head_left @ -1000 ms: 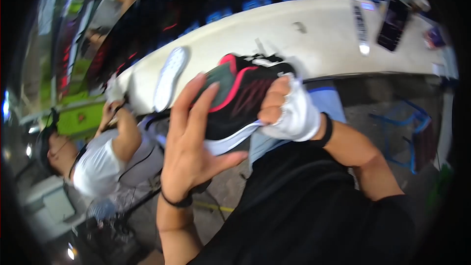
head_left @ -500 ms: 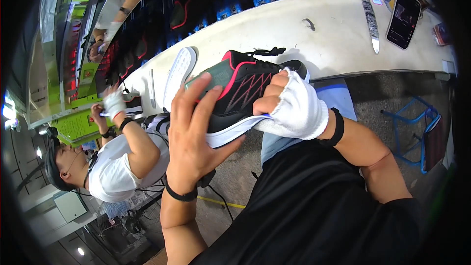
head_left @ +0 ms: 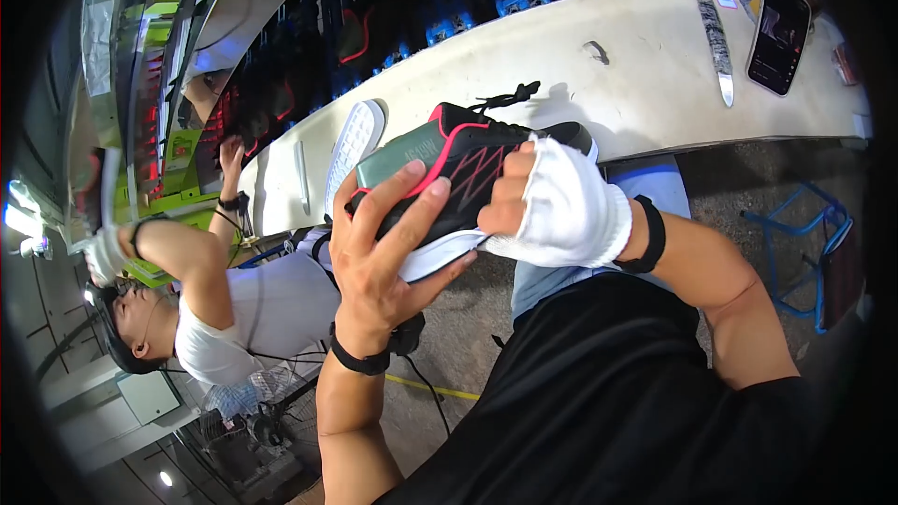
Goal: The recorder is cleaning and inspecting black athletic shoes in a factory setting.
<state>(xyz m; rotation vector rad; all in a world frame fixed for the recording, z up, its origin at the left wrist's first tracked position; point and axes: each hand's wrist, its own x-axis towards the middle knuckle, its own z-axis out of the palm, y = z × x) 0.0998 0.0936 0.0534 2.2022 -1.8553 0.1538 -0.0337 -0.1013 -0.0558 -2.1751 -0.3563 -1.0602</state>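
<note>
At the far left a co-worker in a white shirt leans toward the shelving, 1 arm raised; that person's hands are apart from the work here. Next comes a loose white sole lying upside down near the left end of the long white workbench.

The left hand is closed under the heel of a black sports shoe with pink trim, fingers spread along its side and thumb beneath the white sole edge, seemingly to steady it and tilt it toward the eye. The right hand, wrapped in white cloth, grips the middle and toe, thumb and knuckles pressed on the upper. So both hands hold the shoe, raised off the bench just in front of its near edge, over the person's lap.

Further right on the bench lie a small dark mark or scrap, a long narrow blade-like tool and a dark phone toward the right end. A blue frame stands on the floor below. Nothing lies between hands and shoe.
</note>
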